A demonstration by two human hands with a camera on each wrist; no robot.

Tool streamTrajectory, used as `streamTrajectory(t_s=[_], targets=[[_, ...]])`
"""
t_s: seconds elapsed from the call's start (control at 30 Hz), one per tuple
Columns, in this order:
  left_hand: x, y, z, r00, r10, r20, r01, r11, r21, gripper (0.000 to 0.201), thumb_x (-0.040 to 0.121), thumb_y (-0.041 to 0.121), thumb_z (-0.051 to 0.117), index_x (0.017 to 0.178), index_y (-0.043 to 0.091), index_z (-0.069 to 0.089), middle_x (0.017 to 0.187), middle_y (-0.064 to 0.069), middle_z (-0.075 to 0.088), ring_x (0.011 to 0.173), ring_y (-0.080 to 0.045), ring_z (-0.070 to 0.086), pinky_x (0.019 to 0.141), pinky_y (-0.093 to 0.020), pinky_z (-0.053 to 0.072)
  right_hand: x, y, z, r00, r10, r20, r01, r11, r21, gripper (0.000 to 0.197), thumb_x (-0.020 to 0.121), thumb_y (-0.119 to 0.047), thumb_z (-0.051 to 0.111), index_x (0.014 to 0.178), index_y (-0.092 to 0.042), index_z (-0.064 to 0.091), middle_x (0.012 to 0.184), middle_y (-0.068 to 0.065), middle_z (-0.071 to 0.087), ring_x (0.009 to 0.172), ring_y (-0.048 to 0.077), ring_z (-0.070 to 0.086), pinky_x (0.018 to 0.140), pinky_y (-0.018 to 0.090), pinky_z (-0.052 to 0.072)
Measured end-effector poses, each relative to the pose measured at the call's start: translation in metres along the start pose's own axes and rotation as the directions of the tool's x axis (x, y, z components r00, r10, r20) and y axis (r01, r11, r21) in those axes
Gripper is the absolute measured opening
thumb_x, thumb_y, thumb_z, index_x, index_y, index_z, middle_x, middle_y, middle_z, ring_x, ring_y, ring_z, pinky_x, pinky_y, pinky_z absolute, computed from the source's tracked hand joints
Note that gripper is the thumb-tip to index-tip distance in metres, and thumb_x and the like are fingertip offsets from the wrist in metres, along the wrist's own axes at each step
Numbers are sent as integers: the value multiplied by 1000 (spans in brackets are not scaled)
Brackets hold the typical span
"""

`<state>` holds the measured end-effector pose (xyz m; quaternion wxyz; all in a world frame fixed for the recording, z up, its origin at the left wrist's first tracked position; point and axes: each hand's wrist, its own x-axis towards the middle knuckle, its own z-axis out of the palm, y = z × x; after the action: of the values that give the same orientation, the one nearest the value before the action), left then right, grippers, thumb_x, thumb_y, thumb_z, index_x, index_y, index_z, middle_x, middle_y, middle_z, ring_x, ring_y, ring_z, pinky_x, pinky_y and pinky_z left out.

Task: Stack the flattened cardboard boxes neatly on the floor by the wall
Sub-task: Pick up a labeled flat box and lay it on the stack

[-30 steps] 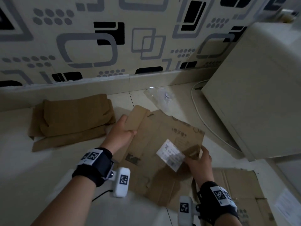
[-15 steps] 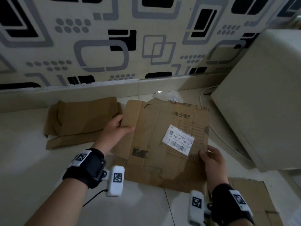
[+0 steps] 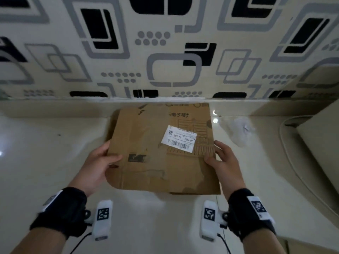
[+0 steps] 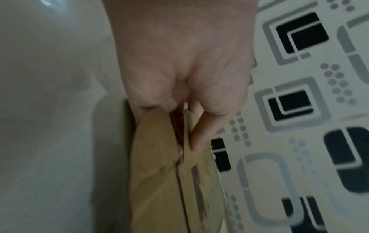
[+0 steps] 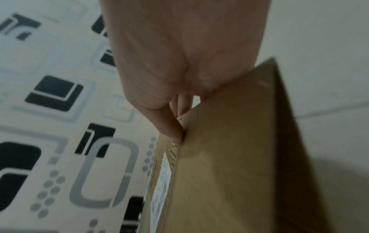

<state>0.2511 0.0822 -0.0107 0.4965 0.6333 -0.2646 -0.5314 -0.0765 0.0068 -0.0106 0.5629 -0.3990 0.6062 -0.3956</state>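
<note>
At the far left, bare glossy floor [image 3: 45, 162] is seen, met by the patterned wall [image 3: 165, 52] along a pale skirting. The left hand [image 3: 97, 167] is closed on the left edge of the flattened cardboard box [image 3: 146, 143], its thumb laid on top and its fingers tucked beneath; in the left wrist view that edge [image 4: 169, 181] is pinched between thumb and fingers, and a second brown layer is seen under the top sheet. The box is held between both hands just in front of the skirting, its far edge close to the wall; whether it rests on the floor cannot be told. A white shipping label [image 3: 178, 139] is stuck on its upper right part. The right hand [image 3: 224, 162] is clamped on the right edge, thumb on top. Further right, a crumpled clear plastic bag [image 3: 238, 131] lies on the floor, then a pale cabinet [image 3: 319, 143] with a cable [image 3: 289, 162] beside it.
</note>
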Motion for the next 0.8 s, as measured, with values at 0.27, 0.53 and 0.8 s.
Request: streamTrajectory(t_s=[0.27,0.53,0.8], targets=[[1,-25,-26,950,124,-285,-83,985,152,54,93,10,70,143,23,58,123,6,73,103,-13,72,94,-34,53,17,27,56,998,-61,7,61,987,-146,42,95,-10,67,134,-25,62,121,-1,68,111,18,66,88,31,54],[26,-49,-35,936,124,-328,28,907,421,71,92,23,73,155,16,42,131,-7,51,115,-21,52,94,-31,41,29,56,70,997,2,77,32,902,-431,63,101,-18,58,159,-24,35,145,3,55,133,23,54,114,42,42],[34,-61,-43,932,110,-345,73,876,477,73,88,31,74,153,15,46,125,-12,58,116,-31,60,98,-42,50,37,56,74,986,16,164,81,818,-570,67,101,-12,55,162,-19,27,134,11,50,128,26,53,106,26,38]])
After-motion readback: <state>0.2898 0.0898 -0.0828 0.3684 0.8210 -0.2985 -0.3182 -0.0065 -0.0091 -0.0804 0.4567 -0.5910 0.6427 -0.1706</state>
